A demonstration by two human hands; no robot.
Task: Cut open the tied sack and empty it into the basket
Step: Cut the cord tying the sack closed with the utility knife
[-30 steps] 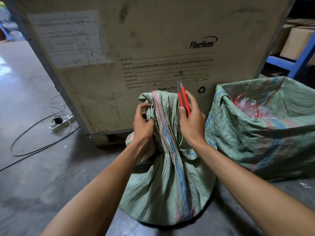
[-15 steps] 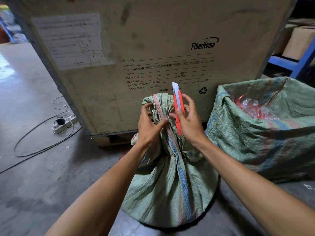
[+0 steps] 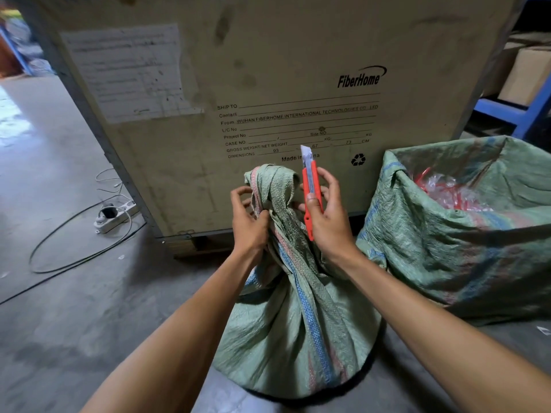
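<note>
A tied green woven sack (image 3: 298,323) with blue and pink stripes stands on the concrete floor in front of me, its neck twisted into a knot (image 3: 275,189). My left hand (image 3: 249,225) grips the neck just left of the knot. My right hand (image 3: 328,216) holds a red utility knife (image 3: 311,192) upright beside the knot, blade extended and pointing up. An open green sack (image 3: 447,248) stands to the right, with red and clear plastic items (image 3: 447,189) inside. No basket is visible.
A large wooden shipping crate (image 3: 268,84) stands right behind the sack. A power strip (image 3: 114,214) with cables lies on the floor (image 3: 59,308) at left. Blue shelving (image 3: 512,111) with cardboard boxes stands at far right.
My right hand turned the knife upright and slid the blade out. My left hand shifted its grip on the neck, lower and closer to the knot.
</note>
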